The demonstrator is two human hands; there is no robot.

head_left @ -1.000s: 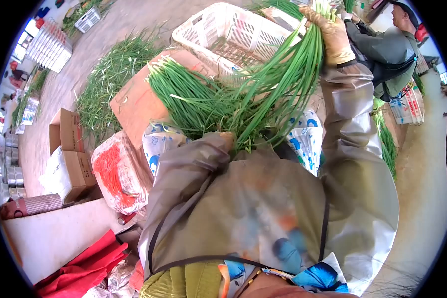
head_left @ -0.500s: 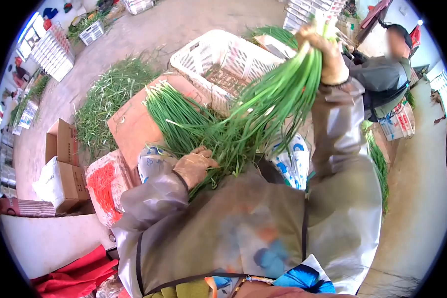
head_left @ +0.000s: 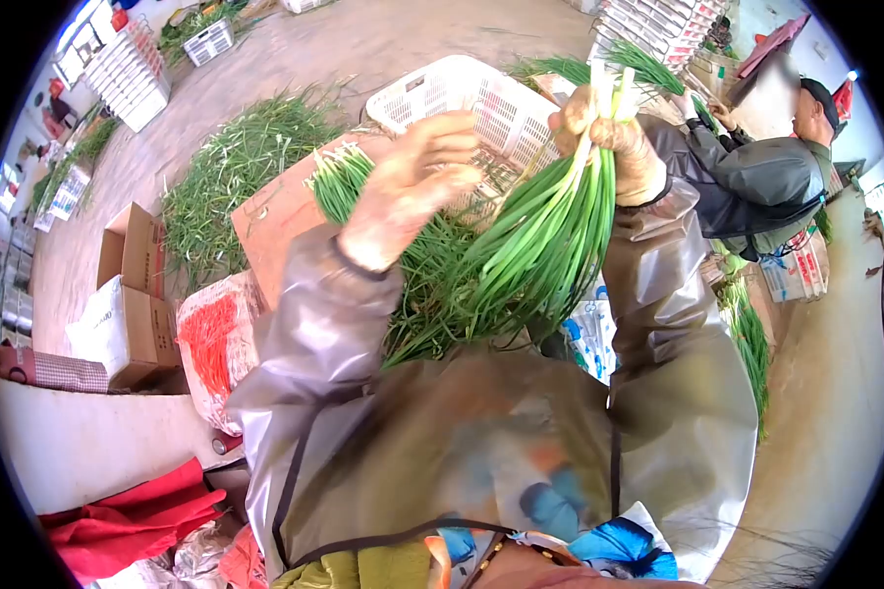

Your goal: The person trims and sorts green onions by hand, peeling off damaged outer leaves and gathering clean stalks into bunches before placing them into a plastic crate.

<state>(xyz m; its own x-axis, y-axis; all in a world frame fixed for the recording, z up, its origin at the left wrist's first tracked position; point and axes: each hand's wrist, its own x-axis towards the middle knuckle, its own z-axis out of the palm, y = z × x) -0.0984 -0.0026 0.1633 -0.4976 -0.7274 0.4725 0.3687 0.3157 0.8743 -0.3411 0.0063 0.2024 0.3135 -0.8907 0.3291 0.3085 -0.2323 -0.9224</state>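
Gripped near its white stalk ends, a bunch of green onions (head_left: 550, 226) hangs from my right hand (head_left: 619, 147), with its leaves fanning down toward my lap. My left hand (head_left: 413, 187) is raised to the left of that bunch, fingers apart and holding nothing. Behind the left hand, more green onions (head_left: 339, 182) lie with their pale ends on a brown cardboard sheet (head_left: 275, 221). Loose green leaves (head_left: 432, 294) cover my lap below both hands.
A white plastic crate (head_left: 413, 98) stands just beyond my hands. A heap of leaves (head_left: 236, 177) lies on the floor at left, near an open cardboard box (head_left: 142, 294) and a bag of red ties (head_left: 211, 339). A co-worker (head_left: 766, 177) sits at right, close to my right arm.
My left hand has risen off the leaves in my lap, its fingers now apart. The right hand has brought the bunch lower and slightly left, its leaves now hanging more straight down.
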